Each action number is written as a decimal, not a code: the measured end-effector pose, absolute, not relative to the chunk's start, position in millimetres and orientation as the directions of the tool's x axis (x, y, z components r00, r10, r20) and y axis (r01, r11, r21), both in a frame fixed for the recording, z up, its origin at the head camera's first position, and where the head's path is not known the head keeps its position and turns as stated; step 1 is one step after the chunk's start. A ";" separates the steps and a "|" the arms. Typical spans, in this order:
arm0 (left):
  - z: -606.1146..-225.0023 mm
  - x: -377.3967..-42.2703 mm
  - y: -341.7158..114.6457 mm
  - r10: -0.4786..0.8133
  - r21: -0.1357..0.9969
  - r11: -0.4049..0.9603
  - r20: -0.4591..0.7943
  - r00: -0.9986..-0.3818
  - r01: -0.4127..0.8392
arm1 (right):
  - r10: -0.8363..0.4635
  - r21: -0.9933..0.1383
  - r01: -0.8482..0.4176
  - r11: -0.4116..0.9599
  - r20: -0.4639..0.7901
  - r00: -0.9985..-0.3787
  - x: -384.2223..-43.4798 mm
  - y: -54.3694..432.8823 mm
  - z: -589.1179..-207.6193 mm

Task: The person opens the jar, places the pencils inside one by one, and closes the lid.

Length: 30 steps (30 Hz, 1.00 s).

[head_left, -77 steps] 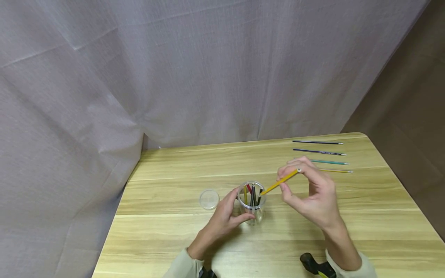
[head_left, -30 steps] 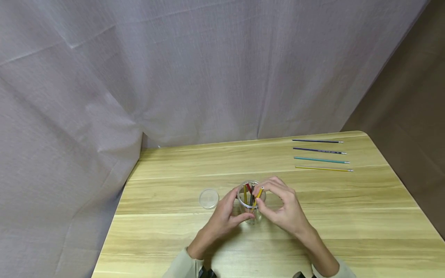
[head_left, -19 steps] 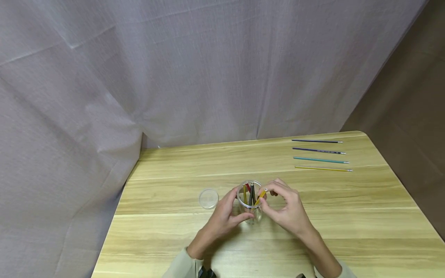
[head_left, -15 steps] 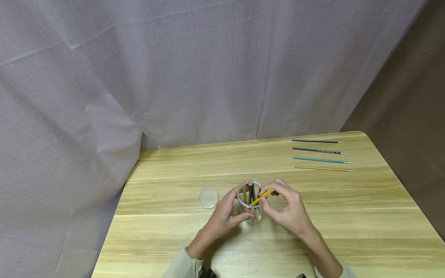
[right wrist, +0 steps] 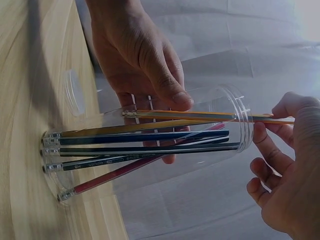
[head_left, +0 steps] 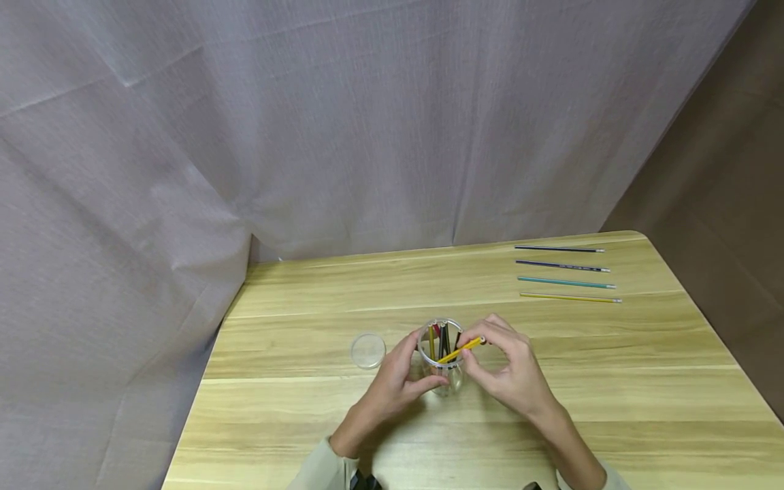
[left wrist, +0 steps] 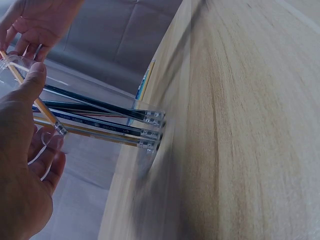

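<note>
A clear plastic jar [head_left: 442, 366] stands upright on the table, its mouth uncovered. My left hand [head_left: 395, 381] grips its left side, thumb in front and fingers round the far side. Over the rim, my right hand [head_left: 505, 357] pinches a yellow pencil [head_left: 456, 354] between thumb and fingertips. This pencil slants into the jar; in the left wrist view its eraser end [left wrist: 61, 129] points down and hangs above the jar's bottom. Several other pencils, dark, yellow and one red [right wrist: 107, 177], stand inside with their eraser ends at the bottom.
A round clear lid [head_left: 368, 350] lies left of the jar. At the back right, several pencils lie in spaced rows: two dark, a teal pencil [head_left: 566, 282] and a yellow one. A grey curtain [head_left: 367, 136] hangs behind the wooden table [head_left: 294, 401].
My right hand has come left and lowered the yellow pencil from beside the rim into the jar. Lately the pencil has tipped further right. The left hand has kept its place.
</note>
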<state>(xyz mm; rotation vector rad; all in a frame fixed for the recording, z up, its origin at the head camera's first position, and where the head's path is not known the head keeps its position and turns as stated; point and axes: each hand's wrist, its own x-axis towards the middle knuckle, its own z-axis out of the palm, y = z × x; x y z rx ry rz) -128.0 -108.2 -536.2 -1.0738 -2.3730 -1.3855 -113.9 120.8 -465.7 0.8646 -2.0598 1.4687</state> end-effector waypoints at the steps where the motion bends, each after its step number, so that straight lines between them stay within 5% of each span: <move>1: -536.2 -128.1 -108.3 0.492 0.677 0.301 0.493 -0.718 0.672 | -0.221 -0.645 -0.728 0.231 0.694 -0.685 -113.8 120.4 -465.1; 12: -535.4 -128.1 -108.3 0.491 0.667 0.292 0.510 -0.706 0.685 | -0.200 -0.565 -0.783 0.261 0.762 -0.616 -113.5 118.6 -465.0; 30: -536.2 -128.9 -107.8 0.498 0.678 0.297 0.491 -0.715 0.672 | -0.229 -0.611 -0.753 0.246 0.718 -0.658 -110.2 123.7 -465.3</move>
